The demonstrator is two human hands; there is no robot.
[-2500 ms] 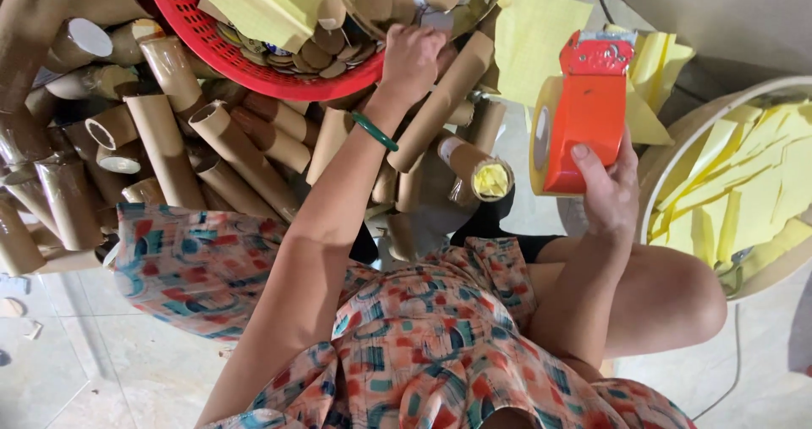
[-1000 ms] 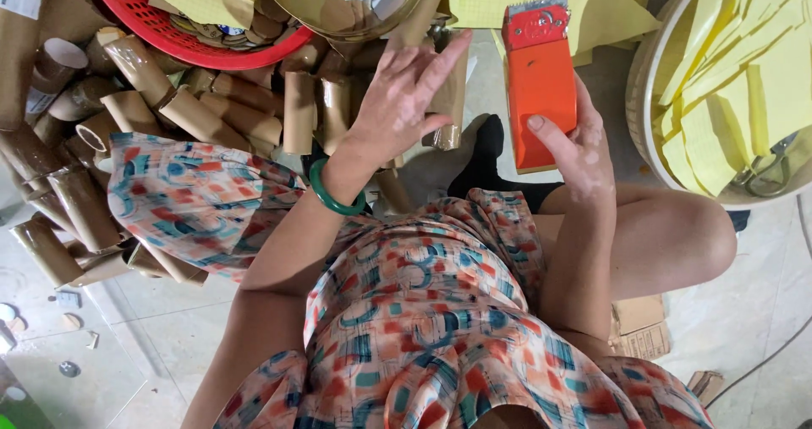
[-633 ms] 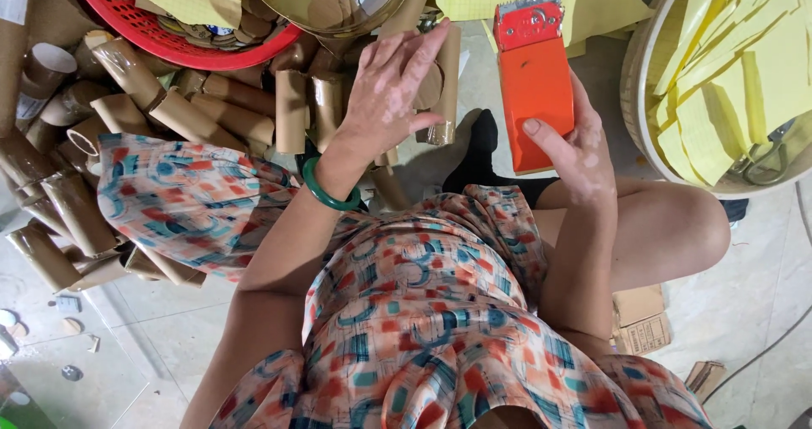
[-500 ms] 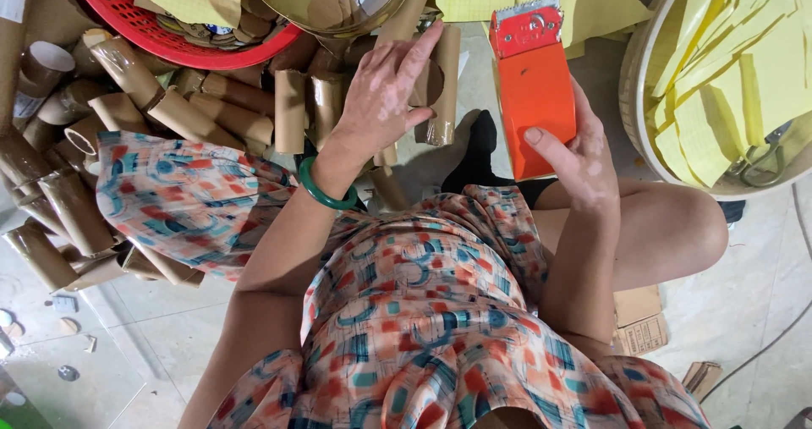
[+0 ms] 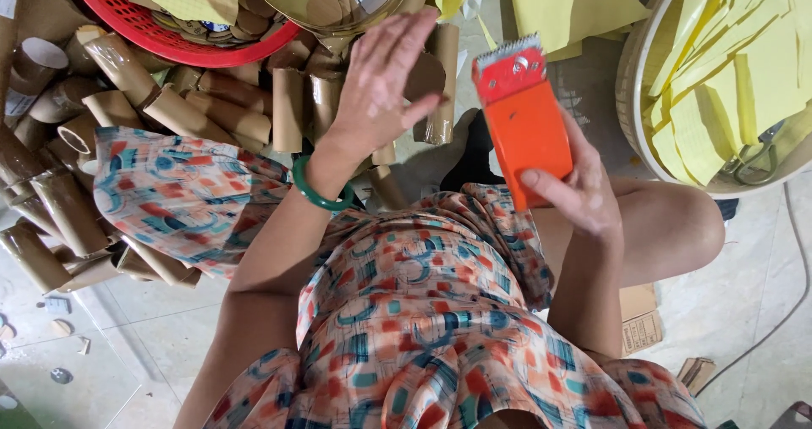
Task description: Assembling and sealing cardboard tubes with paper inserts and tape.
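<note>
Right hand [image 5: 584,196] grips an orange tape dispenser [image 5: 526,120], fingers wrapped round its lower body, serrated blade end pointing up and away, held above the lap. Left hand [image 5: 385,86] is spread flat, fingers released, grasping nothing, hovering over a pile of brown cardboard tubes [image 5: 288,107] on the floor; a green bangle [image 5: 317,194] sits on that wrist. Red plastic basket [image 5: 144,35] beyond the tubes. Round basket [image 5: 634,116] of yellow paper sheets to the right, well apart from both hands.
</note>
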